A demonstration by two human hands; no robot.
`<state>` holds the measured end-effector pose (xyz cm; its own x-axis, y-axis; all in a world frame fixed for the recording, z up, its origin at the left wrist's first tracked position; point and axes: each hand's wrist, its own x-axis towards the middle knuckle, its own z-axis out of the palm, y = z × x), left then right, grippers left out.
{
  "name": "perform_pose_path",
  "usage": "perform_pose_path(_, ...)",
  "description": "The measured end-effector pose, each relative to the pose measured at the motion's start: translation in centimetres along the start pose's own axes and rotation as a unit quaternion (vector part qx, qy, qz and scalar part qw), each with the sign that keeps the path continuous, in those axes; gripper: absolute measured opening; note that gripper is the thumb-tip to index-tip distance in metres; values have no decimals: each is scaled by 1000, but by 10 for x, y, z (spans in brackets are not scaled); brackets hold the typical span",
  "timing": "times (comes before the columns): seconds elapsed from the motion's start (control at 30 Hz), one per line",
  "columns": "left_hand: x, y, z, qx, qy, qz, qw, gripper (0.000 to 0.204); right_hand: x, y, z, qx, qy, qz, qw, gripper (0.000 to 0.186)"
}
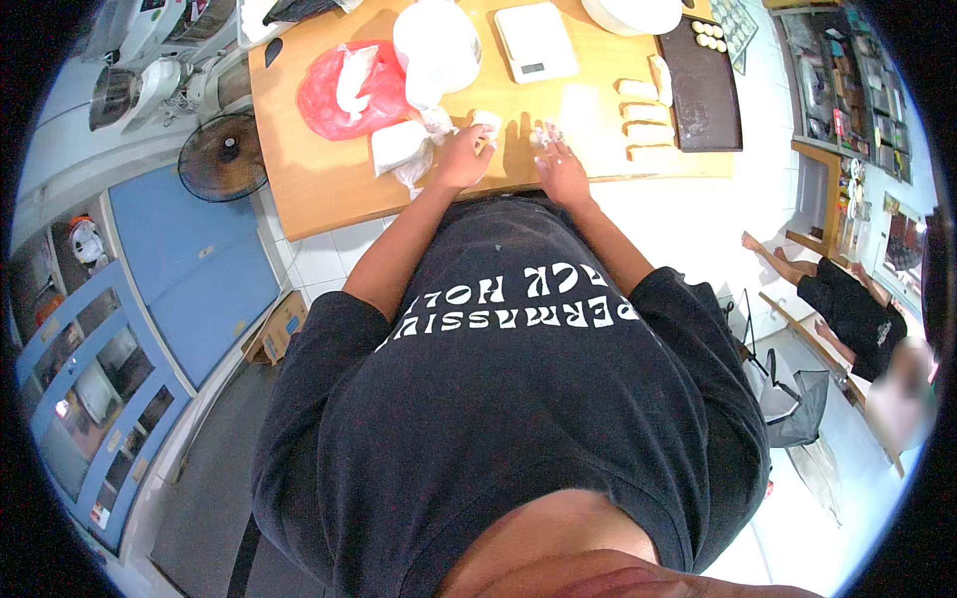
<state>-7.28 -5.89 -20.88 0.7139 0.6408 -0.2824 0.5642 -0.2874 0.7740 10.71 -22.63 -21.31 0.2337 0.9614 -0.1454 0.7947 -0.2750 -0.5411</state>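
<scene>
My left hand (pixel 467 157) is at the near edge of the wooden table, its fingers curled against a small pale piece of dough (pixel 486 119). A short distance to its right, my right hand (pixel 562 169) reaches over the tabletop with fingers apart and white, floury bits on the fingertips. Several pale dough logs (pixel 649 132) lie in a loose stack to the right of that hand. Beside my left hand are a white bag (pixel 398 147) and a knotted clear plastic bag (pixel 413 171).
A white kitchen scale (pixel 536 43), a white bowl (pixel 630 14), a white plastic bag (pixel 436 50) and a red plastic bag (pixel 324 95) stand farther back. At right, a dark baking tray (pixel 706 105) carries several dough balls (pixel 710 36). A fan (pixel 221 157) stands left; another person (pixel 847 309) sits right.
</scene>
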Motion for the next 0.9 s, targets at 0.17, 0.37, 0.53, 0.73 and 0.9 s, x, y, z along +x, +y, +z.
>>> perform_pose_path(0.17,7,23,17,-20,-15,26,999,38,-22,45,-12,-42,90,194,976,56)
perform_pose_path(0.37,22,59,58,44,-3,125,991,41,21,78,-40,-106,45,270,956,66)
perform_pose_path(0.53,39,71,84,99,3,154,983,42,70,77,-29,-147,-64,367,916,87)
perform_pose_path(0.73,49,61,109,171,53,154,972,34,87,82,-23,-97,-91,400,907,100)
perform_pose_path(0.9,49,65,115,159,103,59,980,25,94,85,-63,60,-68,427,900,77)
